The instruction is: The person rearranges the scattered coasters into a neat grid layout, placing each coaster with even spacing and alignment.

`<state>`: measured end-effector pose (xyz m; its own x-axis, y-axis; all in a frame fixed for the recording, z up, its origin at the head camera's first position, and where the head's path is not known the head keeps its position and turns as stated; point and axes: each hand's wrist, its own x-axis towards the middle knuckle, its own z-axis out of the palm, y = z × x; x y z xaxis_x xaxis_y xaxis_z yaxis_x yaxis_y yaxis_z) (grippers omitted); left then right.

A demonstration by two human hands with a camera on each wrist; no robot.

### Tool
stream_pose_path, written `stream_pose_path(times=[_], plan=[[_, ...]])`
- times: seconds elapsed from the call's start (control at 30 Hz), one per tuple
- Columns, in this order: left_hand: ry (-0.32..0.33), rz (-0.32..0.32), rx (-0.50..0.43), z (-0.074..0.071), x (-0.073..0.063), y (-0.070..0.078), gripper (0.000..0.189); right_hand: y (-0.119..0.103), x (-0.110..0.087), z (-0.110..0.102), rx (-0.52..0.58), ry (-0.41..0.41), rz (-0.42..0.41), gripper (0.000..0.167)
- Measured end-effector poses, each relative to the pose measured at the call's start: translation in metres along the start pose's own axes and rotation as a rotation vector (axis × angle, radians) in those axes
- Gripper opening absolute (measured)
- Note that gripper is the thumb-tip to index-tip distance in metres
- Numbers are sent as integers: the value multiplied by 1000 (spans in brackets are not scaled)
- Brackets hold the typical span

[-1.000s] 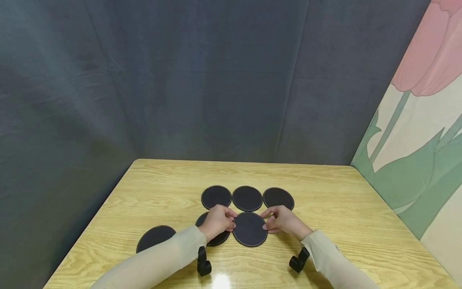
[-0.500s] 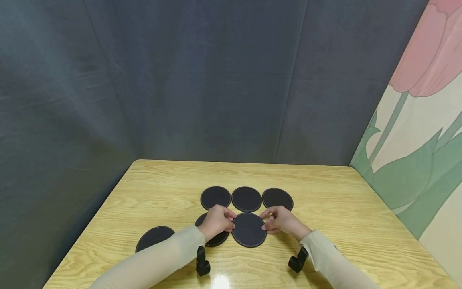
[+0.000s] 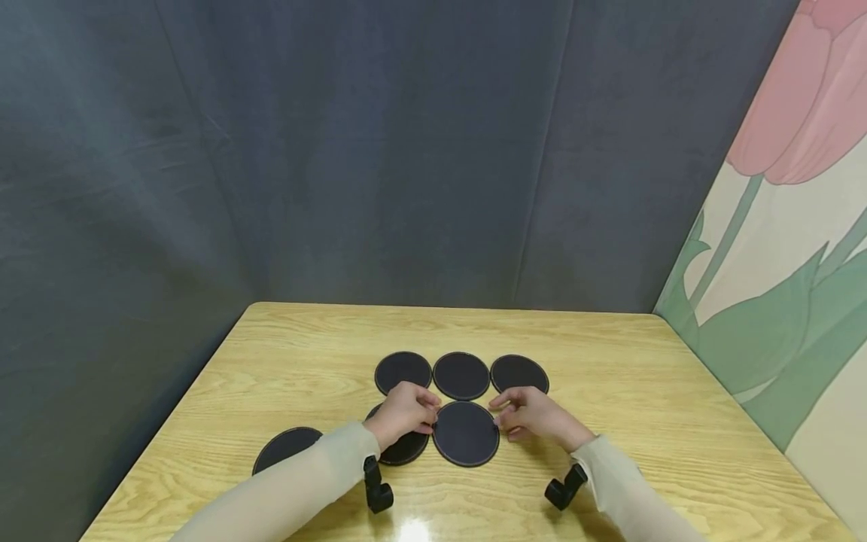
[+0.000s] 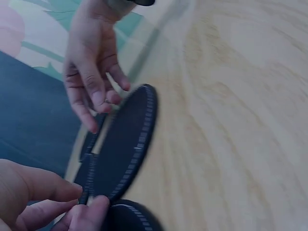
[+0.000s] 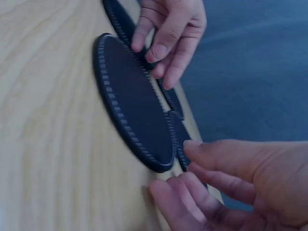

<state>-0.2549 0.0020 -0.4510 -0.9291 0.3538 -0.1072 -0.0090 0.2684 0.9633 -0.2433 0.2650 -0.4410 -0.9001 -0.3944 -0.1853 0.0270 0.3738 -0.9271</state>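
Observation:
A round black coaster (image 3: 466, 434) with pale edge stitching lies flat on the table, between my two hands. My left hand (image 3: 405, 412) hovers at its left edge, fingers loosely bent and partly covering another black coaster (image 3: 406, 452). On the opposite side, my right hand (image 3: 538, 415) has its fingertips just off the rim. The right wrist view shows a gap between the right hand's fingers (image 5: 192, 154) and the middle coaster (image 5: 134, 101). Neither hand grips anything. In the left wrist view, the left thumb and fingers sit close to the coaster's near end.
Behind, a row of three matching coasters, left (image 3: 403, 371), middle (image 3: 461, 376) and right (image 3: 519, 372), lies edge to edge. One more coaster (image 3: 281, 449) is at the front left, partly behind the left sleeve (image 3: 291, 482). A dark curtain (image 3: 406, 150) hangs beyond the wooden table (image 3: 609, 361).
Both hands have eased off the middle coaster's edges, the right one shifting slightly outward. The coasters keep their places relative to each other; the head view has shifted a little.

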Motion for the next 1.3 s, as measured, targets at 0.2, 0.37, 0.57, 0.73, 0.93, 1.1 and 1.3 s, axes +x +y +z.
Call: stream_pose_path(times=[0.2, 0.37, 0.57, 0.73, 0.93, 1.1, 1.3], plan=[[23, 2, -31, -14, -1, 14, 30, -7, -1, -9, 5, -21, -108, 39], [51, 20, -37, -27, -2, 27, 30, -20, 4, -4, 15, 21, -160, 46], [107, 10, -53, -47, -7, 39, 28, -37, 12, 7, 16, 15, -235, 41], [138, 26, -53, -65, -16, 45, 29, -54, 21, 18, 3, -1, -258, 39], [181, 36, -53, -90, -30, 44, 32, -81, 35, 33, -22, -44, -284, 38], [215, 35, -63, -108, -40, 39, 35, -94, 49, 42, -38, -55, -314, 37], [267, 21, -38, -129, -62, 26, 38, -101, 66, 62, -29, -122, -327, 33]])
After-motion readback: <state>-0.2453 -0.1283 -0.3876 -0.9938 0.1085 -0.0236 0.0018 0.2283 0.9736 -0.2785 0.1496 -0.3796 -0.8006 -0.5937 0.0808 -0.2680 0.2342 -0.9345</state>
